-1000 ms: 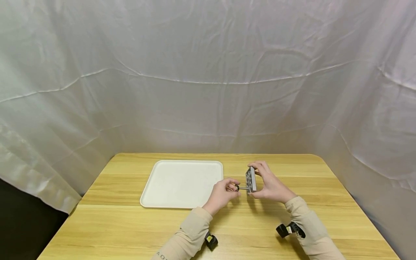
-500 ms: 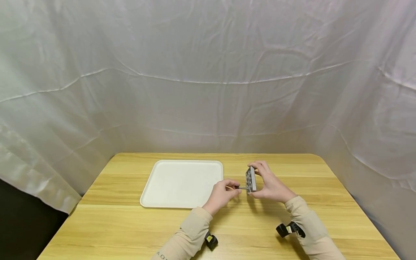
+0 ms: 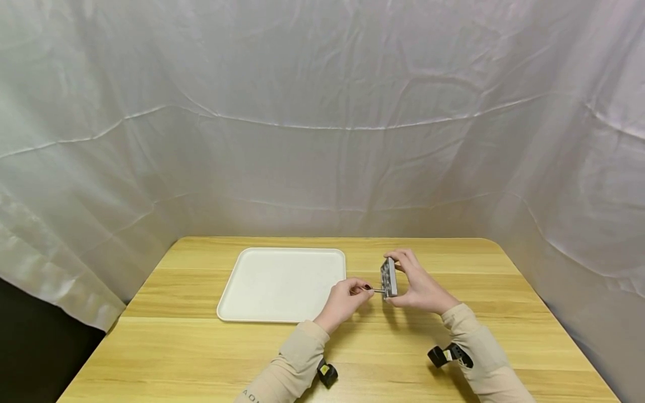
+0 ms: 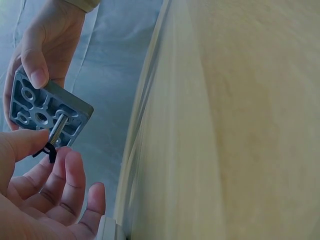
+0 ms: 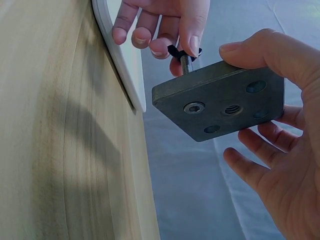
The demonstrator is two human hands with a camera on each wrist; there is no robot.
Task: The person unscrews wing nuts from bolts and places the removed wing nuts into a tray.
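In the head view, my left hand [image 3: 344,300] and my right hand [image 3: 419,288] meet above the table, right of the tray. A square grey metal plate [image 5: 217,97] is gripped by its edges between the right thumb and fingers, tilted on its side. Through one of its holes runs a threaded bolt [image 4: 59,128], whose hex-socket head shows on the flat face in the right wrist view. On the bolt's free end sits a black wing nut [image 4: 51,151], pinched between the left thumb and a finger. The other left fingers are spread loosely beneath it.
A white rectangular tray [image 3: 282,285] lies on the wooden table [image 3: 201,358], just left of the hands. Pale curtains [image 3: 322,168] hang behind the table and along both sides. Each forearm wears a black wrist camera [image 3: 327,373].
The left thumb and fingers have come together on the wing nut, which stood more exposed a second ago. The right hand and the plate stay where they were.
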